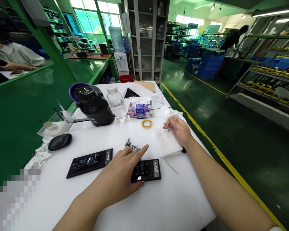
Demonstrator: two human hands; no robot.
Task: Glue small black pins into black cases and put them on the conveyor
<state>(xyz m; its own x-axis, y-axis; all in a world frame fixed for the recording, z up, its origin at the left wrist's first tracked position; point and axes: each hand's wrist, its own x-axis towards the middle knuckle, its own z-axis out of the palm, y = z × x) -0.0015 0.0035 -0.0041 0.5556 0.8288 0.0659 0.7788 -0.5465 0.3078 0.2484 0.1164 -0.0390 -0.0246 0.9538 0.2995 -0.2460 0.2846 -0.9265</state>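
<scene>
My left hand (125, 170) reaches across a black plaque (148, 170) with a raised glossy car shape and a silver label. Its thumb is at the plaque's near edge and its fingers lie over the far side, gripping it; the palm hides the left end. A similar plaque (89, 162) lies flat to the left. My right hand (179, 130) is above a stack of white wipes (170, 146), fingers curled together. A small bluish bit shows at its fingertips, too small to name. Between the hands lies a thin wooden stick (171, 166).
Behind the plaques are black shreds (132, 146), a yellow tape roll (146, 124), a wipes pack (140, 108), a clear bottle (117, 104) and a large black flask (93, 106). A black mouse-shaped object (60, 141) sits left. Crumpled tissue (170, 114) lies behind my right hand.
</scene>
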